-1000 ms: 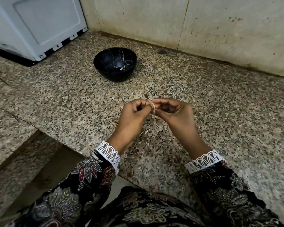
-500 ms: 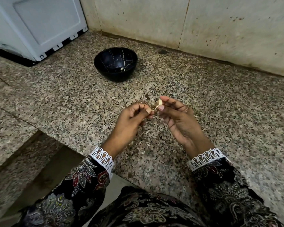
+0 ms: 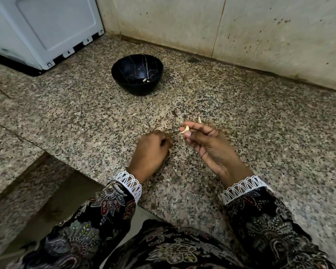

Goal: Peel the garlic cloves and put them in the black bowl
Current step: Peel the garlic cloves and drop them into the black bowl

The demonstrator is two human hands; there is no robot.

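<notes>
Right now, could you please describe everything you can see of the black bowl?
The black bowl is round and glossy, with thin pale crack-like veins across its inside. It stands upright on the speckled granite counter, beyond both hands, untouched. At least two small pale garlic cloves lie at its bottom.

Both sleeves [image 3: 109, 210] black, dense floral print in grey, red, cream. White looped lace cuffs [image 3: 131, 183] at wrists. Same fabric across lap, frame bottom.
</notes>
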